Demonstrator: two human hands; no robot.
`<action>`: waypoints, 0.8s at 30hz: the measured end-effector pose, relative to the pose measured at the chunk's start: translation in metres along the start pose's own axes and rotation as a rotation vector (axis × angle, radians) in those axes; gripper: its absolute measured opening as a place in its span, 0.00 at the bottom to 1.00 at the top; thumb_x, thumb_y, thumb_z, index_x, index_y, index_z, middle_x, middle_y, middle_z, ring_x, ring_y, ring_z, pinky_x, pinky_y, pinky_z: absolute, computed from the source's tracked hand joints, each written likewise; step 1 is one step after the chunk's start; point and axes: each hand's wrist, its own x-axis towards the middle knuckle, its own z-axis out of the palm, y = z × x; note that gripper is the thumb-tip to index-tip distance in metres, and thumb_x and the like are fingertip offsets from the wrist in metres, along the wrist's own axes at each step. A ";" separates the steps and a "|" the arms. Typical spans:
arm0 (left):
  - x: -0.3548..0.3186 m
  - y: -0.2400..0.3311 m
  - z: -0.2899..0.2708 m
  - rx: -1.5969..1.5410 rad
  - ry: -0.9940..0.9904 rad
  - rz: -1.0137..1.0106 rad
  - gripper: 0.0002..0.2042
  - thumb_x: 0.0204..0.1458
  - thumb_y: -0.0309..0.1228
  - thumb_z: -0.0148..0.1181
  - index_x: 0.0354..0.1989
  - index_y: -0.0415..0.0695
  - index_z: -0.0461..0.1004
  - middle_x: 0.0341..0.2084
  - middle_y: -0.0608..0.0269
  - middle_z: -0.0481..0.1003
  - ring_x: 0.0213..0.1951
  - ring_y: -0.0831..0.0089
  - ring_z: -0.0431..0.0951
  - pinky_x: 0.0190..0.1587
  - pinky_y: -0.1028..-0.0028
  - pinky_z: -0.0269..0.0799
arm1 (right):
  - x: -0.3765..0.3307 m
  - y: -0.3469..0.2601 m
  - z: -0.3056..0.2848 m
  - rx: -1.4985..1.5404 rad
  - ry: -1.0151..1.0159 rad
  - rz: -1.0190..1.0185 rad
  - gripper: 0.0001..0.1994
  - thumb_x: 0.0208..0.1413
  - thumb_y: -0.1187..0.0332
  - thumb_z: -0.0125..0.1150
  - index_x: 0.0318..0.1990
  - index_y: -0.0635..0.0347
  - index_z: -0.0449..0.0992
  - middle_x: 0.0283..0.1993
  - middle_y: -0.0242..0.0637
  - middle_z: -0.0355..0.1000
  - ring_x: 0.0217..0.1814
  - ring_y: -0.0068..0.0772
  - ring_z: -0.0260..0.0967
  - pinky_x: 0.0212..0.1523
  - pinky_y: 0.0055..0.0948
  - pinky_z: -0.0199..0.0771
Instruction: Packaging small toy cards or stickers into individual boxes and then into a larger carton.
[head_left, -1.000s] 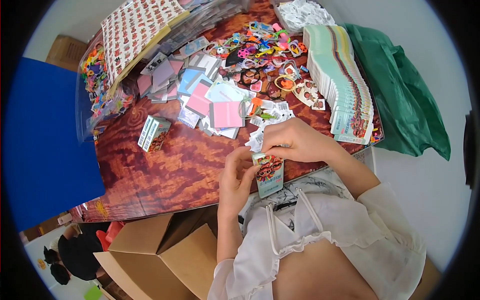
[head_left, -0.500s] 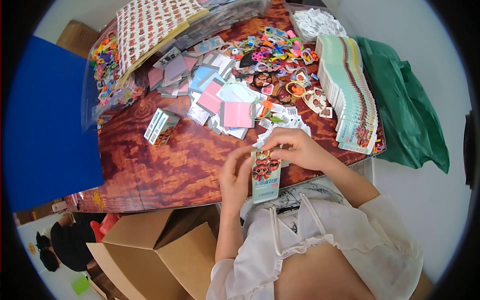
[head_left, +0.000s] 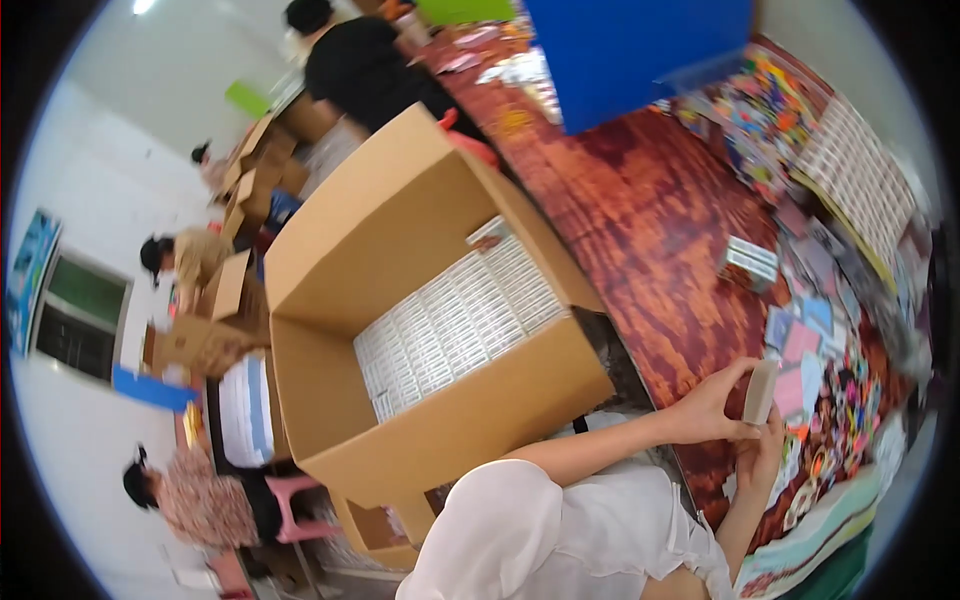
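Note:
Over the table's edge, at the right, I hold a small paper box whose pale grey-white face is turned to view. My left hand wraps round it, thumb below and fingers above. My right hand touches its lower end, fingers closed and partly hidden. Beyond the hands lie pink and blue cards and a heap of colourful trinkets. A few small printed boxes stand together on the red-brown patterned table.
Left of the table stands a large open carton, with rows of small white boxes packed inside. A blue panel rises at the far side. Several people work among cartons at the left, one in black closest to the table.
The view has swung left, so the carton fills the middle and my hands appear at the right. The box in my hands shows a plain pale face instead of its printed front.

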 end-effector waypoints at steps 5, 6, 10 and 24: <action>-0.024 -0.009 -0.036 -0.274 0.336 -0.266 0.38 0.46 0.32 0.72 0.64 0.41 0.56 0.50 0.57 0.69 0.55 0.70 0.70 0.56 0.69 0.68 | 0.050 -0.041 0.086 -0.567 -0.046 -0.186 0.14 0.62 0.73 0.54 0.54 0.64 0.69 0.46 0.33 0.72 0.40 0.24 0.73 0.36 0.20 0.74; -0.028 -0.007 -0.036 -0.350 0.393 -0.195 0.33 0.49 0.31 0.69 0.62 0.39 0.59 0.48 0.58 0.70 0.52 0.73 0.70 0.53 0.72 0.70 | 0.051 -0.054 0.126 -0.599 -0.165 -0.258 0.17 0.59 0.74 0.55 0.56 0.64 0.69 0.45 0.34 0.73 0.38 0.21 0.69 0.38 0.19 0.70; -0.038 -0.058 -0.043 -0.359 0.505 -0.056 0.27 0.52 0.31 0.68 0.57 0.39 0.62 0.45 0.61 0.70 0.46 0.73 0.72 0.46 0.74 0.71 | 0.040 -0.070 0.300 -0.759 -1.080 -0.564 0.22 0.47 0.80 0.58 0.53 0.65 0.74 0.58 0.46 0.72 0.36 0.23 0.68 0.41 0.24 0.69; -0.075 -0.001 -0.054 -0.456 0.392 -0.292 0.34 0.50 0.29 0.69 0.63 0.39 0.57 0.41 0.57 0.72 0.40 0.77 0.74 0.33 0.75 0.73 | -0.052 -0.109 0.393 -0.324 -1.877 -0.617 0.16 0.55 0.67 0.63 0.52 0.50 0.79 0.54 0.29 0.74 0.49 0.33 0.72 0.42 0.26 0.76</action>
